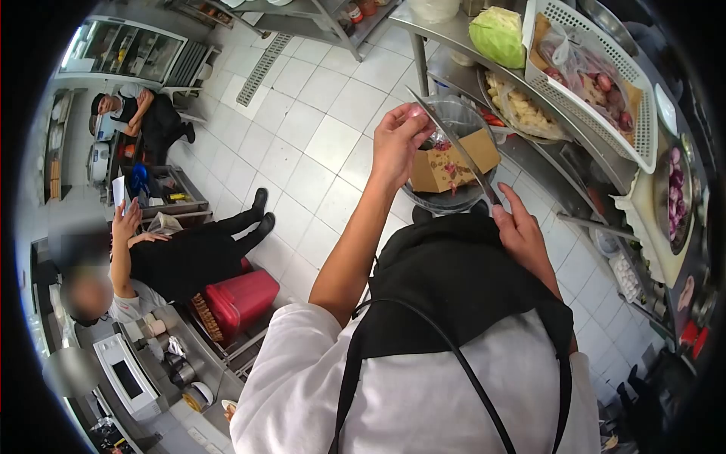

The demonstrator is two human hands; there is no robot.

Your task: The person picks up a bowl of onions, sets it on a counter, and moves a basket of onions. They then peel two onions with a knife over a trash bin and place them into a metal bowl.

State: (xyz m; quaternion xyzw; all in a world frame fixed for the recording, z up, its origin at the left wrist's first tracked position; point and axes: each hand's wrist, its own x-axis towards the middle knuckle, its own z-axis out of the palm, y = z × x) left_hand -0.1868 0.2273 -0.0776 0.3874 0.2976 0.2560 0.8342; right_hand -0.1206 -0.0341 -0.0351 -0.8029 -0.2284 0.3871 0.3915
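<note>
My left hand (397, 147) is raised over a bin, its fingertips pinched round a small pinkish piece (417, 111) that looks like a red onion or shallot; the fingers hide most of it. My right hand (523, 236) grips a long knife (467, 159) by the handle. The blade slants up and left, its tip beside my left fingertips. Below both hands stands the round bin (446, 202) with a dark liner. Inside it a piece of brown cardboard (475, 151) carries reddish peel scraps (451, 169).
On the steel table at right are a cabbage (499, 36), a white perforated basket (644, 144) with red onions in bags, and a bowl of purple-white pieces (675, 197). A tray of pale pieces (522, 102) sits lower. Two people sit at left, near a red bin (240, 303).
</note>
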